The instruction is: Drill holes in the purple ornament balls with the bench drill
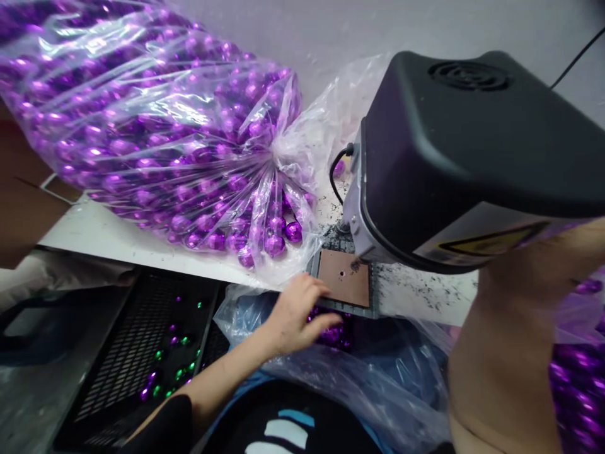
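Note:
My left hand (293,315) reaches to the left front corner of a brown square plate (350,287) with a small hole in it. Its fingertips are near the plate's edge, and thumb and fingers are apart with no object seen between them. Shiny purple balls (334,333) lie just below the hand, in clear plastic spread over my lap. The plate rests on a dark grey base beneath a black machine head (472,145). My right arm rises at the right beside this head; the right hand itself does not show.
A big tied plastic bag (155,139) of purple balls fills the table's left side. One loose purple ball (293,231) sits by its neck. Dark shavings litter the white tabletop (425,293). A black crate (123,334) with purple and green balls stands lower left; another person's arm (28,195) is beyond.

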A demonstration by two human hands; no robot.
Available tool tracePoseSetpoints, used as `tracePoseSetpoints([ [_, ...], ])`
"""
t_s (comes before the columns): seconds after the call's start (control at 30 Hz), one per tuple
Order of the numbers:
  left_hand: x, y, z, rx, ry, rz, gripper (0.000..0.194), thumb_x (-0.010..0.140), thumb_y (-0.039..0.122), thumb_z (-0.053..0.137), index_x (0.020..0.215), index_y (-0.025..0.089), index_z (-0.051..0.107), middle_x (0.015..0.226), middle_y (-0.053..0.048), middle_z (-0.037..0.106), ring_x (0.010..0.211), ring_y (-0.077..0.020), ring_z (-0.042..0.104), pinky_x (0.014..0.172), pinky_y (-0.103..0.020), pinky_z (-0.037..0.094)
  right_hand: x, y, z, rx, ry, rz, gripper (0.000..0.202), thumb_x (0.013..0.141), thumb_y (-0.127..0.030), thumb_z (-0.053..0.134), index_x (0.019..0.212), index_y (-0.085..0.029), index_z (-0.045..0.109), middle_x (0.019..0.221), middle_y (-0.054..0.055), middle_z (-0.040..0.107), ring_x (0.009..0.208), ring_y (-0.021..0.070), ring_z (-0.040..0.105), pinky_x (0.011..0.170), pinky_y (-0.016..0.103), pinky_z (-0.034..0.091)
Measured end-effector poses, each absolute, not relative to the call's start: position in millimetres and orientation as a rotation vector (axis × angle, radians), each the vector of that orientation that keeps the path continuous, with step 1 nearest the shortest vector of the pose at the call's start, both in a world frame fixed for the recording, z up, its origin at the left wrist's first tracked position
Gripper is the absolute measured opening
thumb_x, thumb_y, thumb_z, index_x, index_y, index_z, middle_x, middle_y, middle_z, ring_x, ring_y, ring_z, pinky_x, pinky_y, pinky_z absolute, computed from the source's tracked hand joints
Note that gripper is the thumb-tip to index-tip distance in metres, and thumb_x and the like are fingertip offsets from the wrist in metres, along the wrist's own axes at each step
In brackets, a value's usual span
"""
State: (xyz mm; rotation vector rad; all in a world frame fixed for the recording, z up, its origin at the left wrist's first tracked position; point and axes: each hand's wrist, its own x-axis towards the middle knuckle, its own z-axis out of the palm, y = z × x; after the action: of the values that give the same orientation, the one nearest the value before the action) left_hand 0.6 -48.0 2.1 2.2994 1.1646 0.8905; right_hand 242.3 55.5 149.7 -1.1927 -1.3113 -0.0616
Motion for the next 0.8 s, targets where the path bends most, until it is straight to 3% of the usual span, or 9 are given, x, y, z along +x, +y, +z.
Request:
tracePoseSetpoints([
  [0.07, -16.3, -15.7, 4.2, 2.327, 1.401, 1.056, 0.011, 0.096, 0.023, 0.051, 0.104, 0.017, 0.057, 0.1, -0.009, 0.064, 0.098, -0.0213, 0.058, 0.089, -0.038, 0.05, 244.6, 58.2, 147.3, -1.178, -1.346, -0.106, 0.069, 0.084, -0.073, 0.026, 0.077, -0.01, 0.052, 0.072, -0.002, 0.039, 0.067, -0.0021, 0.031, 0.068, 0.027, 0.021],
  [0.13, -29.3, 19.9, 0.6, 2.443, 1.611, 0.97, 0.022, 0.091, 0.01, 0.05, 0.111, 0.016, 0.058, 0.115, -0.013, 0.063, 0.107, -0.0248, 0.055, 0.092, -0.041, 0.047, 246.0, 60.9, 145.8, -1.158, -1.361, -0.128, 0.069, 0.084, -0.074, 0.025, 0.075, -0.01, 0.05, 0.07, -0.002, 0.038, 0.066, -0.002, 0.031, 0.067, 0.026, 0.021],
  [0.23, -37.0, 63.3, -9.0, 2.6, 1.718, 0.533, 0.043, 0.084, 0.004, 0.051, 0.126, 0.016, 0.055, 0.129, -0.016, 0.058, 0.114, -0.0302, 0.054, 0.094, -0.047, 0.045, 244.9, 62.5, 147.4, -1.14, -1.36, -0.169, 0.065, 0.085, -0.072, 0.034, 0.073, -0.01, 0.049, 0.068, -0.002, 0.039, 0.065, -0.002, 0.032, 0.065, 0.024, 0.021],
  [0.37, -37.5, 81.9, -6.6, 2.554, 1.699, 0.437, 0.043, 0.083, 0.01, 0.058, 0.125, 0.015, 0.056, 0.123, -0.017, 0.062, 0.115, -0.0334, 0.057, 0.096, -0.052, 0.043, 241.7, 59.1, 152.8, -1.191, -1.362, -0.225, 0.057, 0.089, -0.062, 0.04, 0.071, -0.008, 0.049, 0.064, -0.003, 0.037, 0.063, -0.0023, 0.03, 0.063, 0.022, 0.019],
  [0.5, -38.5, 53.0, 20.7, 2.029, 1.692, 1.013, 0.056, 0.079, 0.028, 0.074, 0.129, 0.018, 0.049, 0.119, -0.013, 0.064, 0.104, -0.0273, 0.063, 0.09, -0.045, 0.05, 240.5, 57.2, 154.2, -1.199, -1.389, -0.204, 0.048, 0.092, -0.051, 0.042, 0.073, -0.009, 0.047, 0.065, -0.003, 0.036, 0.063, -0.003, 0.03, 0.063, 0.02, 0.021],
  [0.57, -31.9, 28.9, 32.2, 1.69, 1.454, 1.173, 0.053, 0.081, 0.036, 0.074, 0.126, 0.022, 0.05, 0.116, -0.009, 0.066, 0.096, -0.0208, 0.066, 0.081, -0.036, 0.054, 240.0, 57.9, 153.6, -1.178, -1.395, -0.206, 0.047, 0.093, -0.049, 0.042, 0.072, -0.008, 0.046, 0.065, -0.003, 0.036, 0.063, -0.003, 0.03, 0.062, 0.018, 0.021],
  [0.67, -11.3, 1.6, 32.8, 1.351, 1.097, 0.958, 0.048, 0.078, 0.04, 0.075, 0.118, 0.022, 0.056, 0.104, -0.006, 0.07, 0.087, -0.0169, 0.068, 0.069, -0.028, 0.054, 238.9, 58.5, 153.4, -1.164, -1.388, -0.195, 0.045, 0.093, -0.048, 0.044, 0.072, -0.008, 0.045, 0.065, -0.002, 0.037, 0.062, -0.003, 0.031, 0.06, 0.017, 0.022],
  [0.8, 11.6, 1.0, 13.4, 1.08, 1.077, 0.778, 0.048, 0.08, 0.053, 0.069, 0.111, 0.017, 0.061, 0.089, -0.005, 0.069, 0.067, -0.0131, 0.065, 0.046, -0.02, 0.039, 238.0, 54.0, 156.6, -1.154, -1.403, -0.15, 0.044, 0.092, -0.049, 0.044, 0.073, -0.009, 0.044, 0.065, -0.003, 0.035, 0.063, -0.0032, 0.031, 0.062, 0.018, 0.022],
])
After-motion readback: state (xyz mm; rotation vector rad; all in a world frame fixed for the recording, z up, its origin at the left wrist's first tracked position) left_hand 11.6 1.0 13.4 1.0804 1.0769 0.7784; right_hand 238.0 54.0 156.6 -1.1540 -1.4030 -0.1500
